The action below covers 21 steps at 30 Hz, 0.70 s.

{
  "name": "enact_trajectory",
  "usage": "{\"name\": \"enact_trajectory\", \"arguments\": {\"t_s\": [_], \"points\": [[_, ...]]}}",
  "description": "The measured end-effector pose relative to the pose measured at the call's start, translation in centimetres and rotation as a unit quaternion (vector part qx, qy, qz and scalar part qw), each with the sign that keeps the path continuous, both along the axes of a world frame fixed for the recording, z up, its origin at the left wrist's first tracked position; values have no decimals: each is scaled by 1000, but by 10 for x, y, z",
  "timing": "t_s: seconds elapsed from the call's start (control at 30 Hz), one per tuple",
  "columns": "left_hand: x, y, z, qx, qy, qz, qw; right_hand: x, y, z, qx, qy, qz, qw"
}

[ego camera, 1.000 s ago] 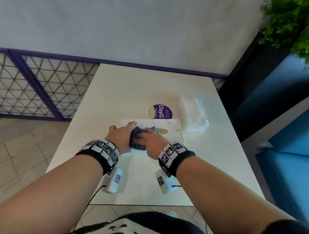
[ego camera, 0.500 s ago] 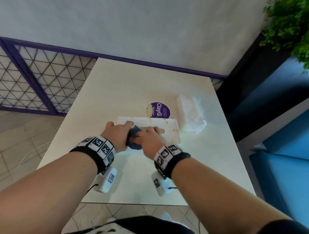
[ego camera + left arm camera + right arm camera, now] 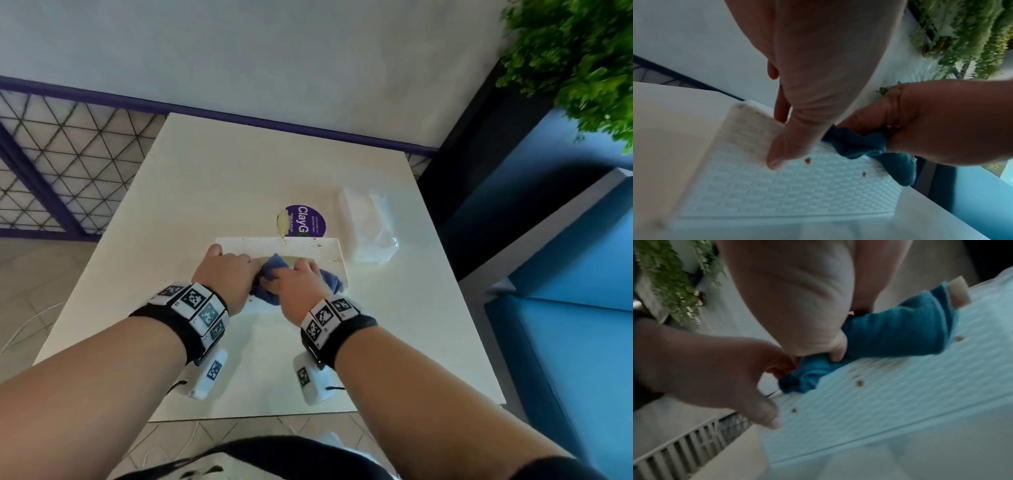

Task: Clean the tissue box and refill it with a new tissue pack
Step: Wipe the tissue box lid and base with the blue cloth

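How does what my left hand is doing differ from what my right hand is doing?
The left hand grips the end of the white tissue box to steady it; the right hand clutches the bunched blue cloth against the box. The left sits at the edge, the right over the middle. Both rest on the box.

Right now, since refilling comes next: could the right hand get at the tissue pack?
Probably yes: the tissue pack lies uncovered beside the box, with bare table between; but the right hand must first release the cloth.
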<state>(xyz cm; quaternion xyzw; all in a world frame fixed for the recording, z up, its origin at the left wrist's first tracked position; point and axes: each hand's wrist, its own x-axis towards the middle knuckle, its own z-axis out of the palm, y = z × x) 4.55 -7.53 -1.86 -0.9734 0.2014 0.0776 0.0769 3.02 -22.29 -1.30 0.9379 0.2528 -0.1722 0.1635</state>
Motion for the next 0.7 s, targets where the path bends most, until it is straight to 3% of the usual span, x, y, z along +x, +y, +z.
{"name": "enact_trajectory", "arguments": {"t_s": [0.2,0.3,0.4,0.5,0.6,0.7], "points": [[-5,-4,4,48,2,-3,999,4,-99,16,-9,6,-146,989],[-6,-6,6,43,5,-5,999,3,-79,16,-27,-3,-142,989],[-7,-5,4,27,9,2,1000,-1,-38,1,13,3,-97,995],[-7,0,2,33,17,-3,999,-4,-49,-1,17,12,-80,997],[-4,3,3,45,18,-20,999,-3,-86,19,-19,2,-126,992],[3,11,7,60,37,-27,997,-4,-115,54,81,33,-259,962]]}}
